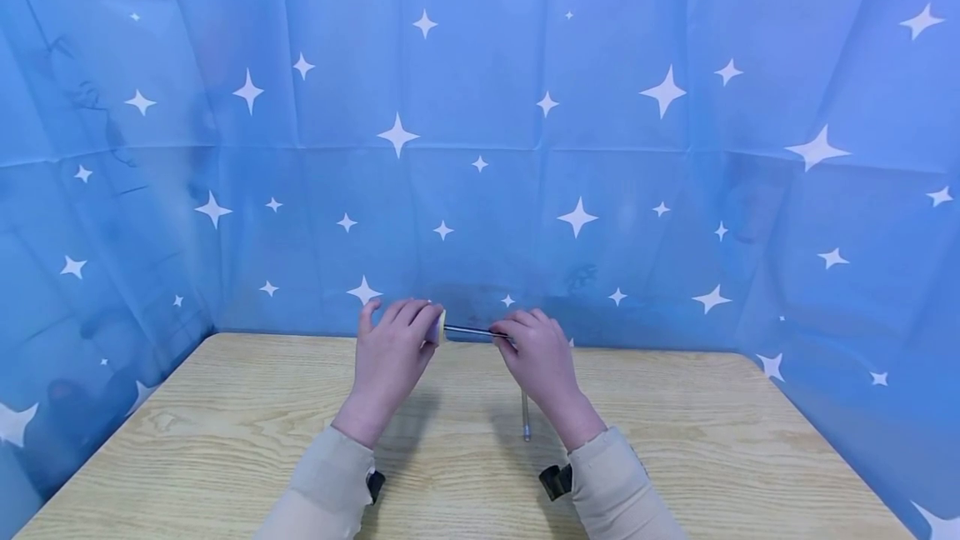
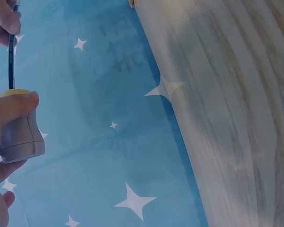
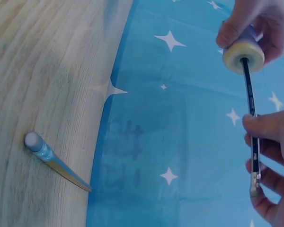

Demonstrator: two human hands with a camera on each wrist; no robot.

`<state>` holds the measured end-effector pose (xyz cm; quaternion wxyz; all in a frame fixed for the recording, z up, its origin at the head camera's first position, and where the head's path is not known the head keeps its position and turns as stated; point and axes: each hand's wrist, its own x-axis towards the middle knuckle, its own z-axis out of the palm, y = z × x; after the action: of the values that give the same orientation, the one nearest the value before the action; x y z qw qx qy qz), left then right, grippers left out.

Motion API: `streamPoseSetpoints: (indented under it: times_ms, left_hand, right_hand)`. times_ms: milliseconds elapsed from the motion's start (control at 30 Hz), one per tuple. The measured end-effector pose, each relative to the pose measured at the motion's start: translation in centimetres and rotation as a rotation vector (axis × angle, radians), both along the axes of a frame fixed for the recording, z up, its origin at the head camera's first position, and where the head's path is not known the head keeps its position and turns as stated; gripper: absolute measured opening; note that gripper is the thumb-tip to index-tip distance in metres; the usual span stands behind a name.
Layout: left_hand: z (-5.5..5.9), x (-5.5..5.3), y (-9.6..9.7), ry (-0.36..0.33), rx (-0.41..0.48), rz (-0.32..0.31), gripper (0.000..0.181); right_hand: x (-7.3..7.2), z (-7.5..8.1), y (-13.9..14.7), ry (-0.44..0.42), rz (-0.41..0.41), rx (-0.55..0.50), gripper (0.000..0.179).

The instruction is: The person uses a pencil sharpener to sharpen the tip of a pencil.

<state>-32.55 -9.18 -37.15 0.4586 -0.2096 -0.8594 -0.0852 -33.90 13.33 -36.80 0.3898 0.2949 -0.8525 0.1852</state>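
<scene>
My left hand [image 1: 392,352] grips a small pale purple pencil sharpener [image 2: 22,135] with a yellow rim, raised above the far part of the table. A dark pencil [image 3: 250,92] runs from the hole in the sharpener's yellow end, its tip hidden inside. Thumb and fingers of my right hand [image 1: 538,357] pinch that pencil near its other end, where a metal ferrule shows in the right wrist view. Below my right hand, a second, light-coloured pencil [image 1: 526,417] lies on the table, eraser end towards me; in the head view the hand covers its far end.
The wood-grain table [image 1: 247,440] stretches under both forearms. Blue cloth [image 1: 480,215] printed with white stars hangs behind its far edge and along both sides. A black strap piece [image 1: 556,482] shows at the right wrist.
</scene>
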Motion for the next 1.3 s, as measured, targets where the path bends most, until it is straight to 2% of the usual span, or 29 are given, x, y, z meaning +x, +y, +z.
streamPoseSetpoints:
  times_ms: [167,267,467,767,1167,1300]
  left_hand:
    - [0.2,-0.3,-1.3,0.016,0.053,0.039,0.044]
    - [0.5,-0.4,-1.8,0.022,0.065,0.042,0.047]
    - [0.8,-0.4,-1.9,0.003,0.056,0.022,0.048]
    - [1.1,0.0,-1.7,-0.051,0.114,0.003,0.052]
    - [1.0,-0.2,-2.0,-0.113,0.192,-0.031,0.054]
    - [0.8,-0.3,-2.2,-0.111,0.203,-0.03,0.054]
  right_hand:
    - [-0.3,0.2,0.8,-0.045,-0.084,-0.009,0.013]
    - [-0.3,0.4,1.2,-0.081,-0.119,-0.021,0.013]
    - [-0.4,0.5,1.4,-0.093,-0.119,-0.029,0.013]
    - [-0.5,0.2,1.4,-0.106,-0.123,-0.053,0.013]
    - [-0.2,0.2,1.4,-0.187,-0.142,-0.072,0.01]
    - [-0.4,0.2,1.6,-0.231,-0.153,-0.087,0.011]
